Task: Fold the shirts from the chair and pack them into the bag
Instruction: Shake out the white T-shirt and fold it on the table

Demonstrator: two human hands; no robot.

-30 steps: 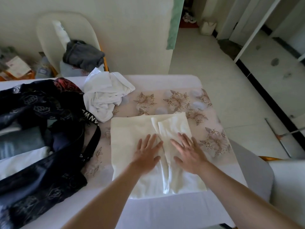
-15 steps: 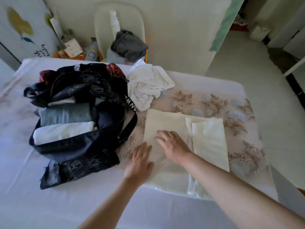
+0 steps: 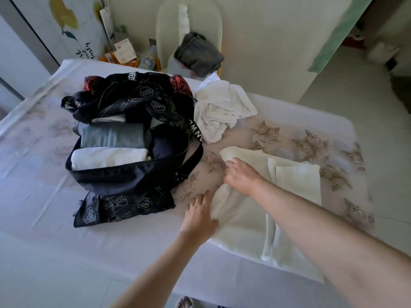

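The cream shirt (image 3: pixel 249 210) is lying half-folded on the table (image 3: pixel 44 196), at about four o'clock from the open black bag (image 3: pixel 124 174). The right hand (image 3: pixel 241 176) is pinching its far left edge with curled fingers. The left hand (image 3: pixel 198 216) is resting at its near left edge, fingers loosely spread, gripping nothing. A crumpled white shirt (image 3: pixel 220 110) is sitting at twelve o'clock.

The black bag (image 3: pixel 133 181) carries white printed letters on its straps — near the frame's centre "ANW" can be read, the rest is too small. Dark handwriting on the wall panel (image 3: pixel 85 52), upper left, is not legible.
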